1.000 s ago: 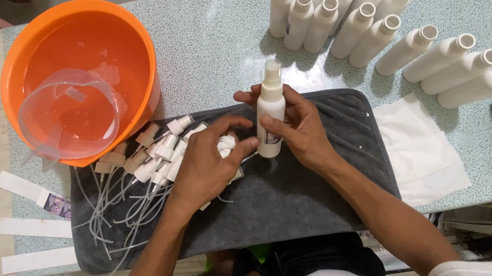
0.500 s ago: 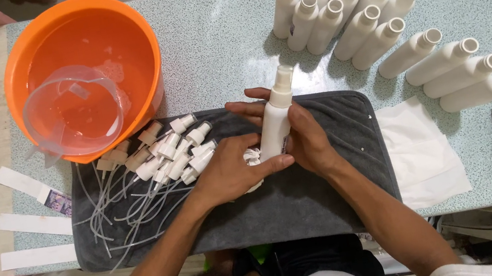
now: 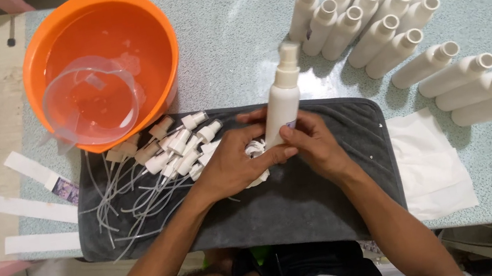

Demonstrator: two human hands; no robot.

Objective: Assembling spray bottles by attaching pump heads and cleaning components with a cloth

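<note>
White plastic: spray bottle (image 3: pixel 283 102), upright on grey mat (image 3: pixel 338 209), mid-tabletop.
Right hand (image 3: pixel 317 146): fingers closed round bottle base.
Left hand (image 3: pixel 234 166): curled on base, also covering something white.
Handling: likely light, stiff, smooth; grip body low.

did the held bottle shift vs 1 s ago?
Yes. The bottle now reaches farther toward the rows of open bottles, its top past the grey mat's far edge; earlier it stood lower, over the mat.
</note>
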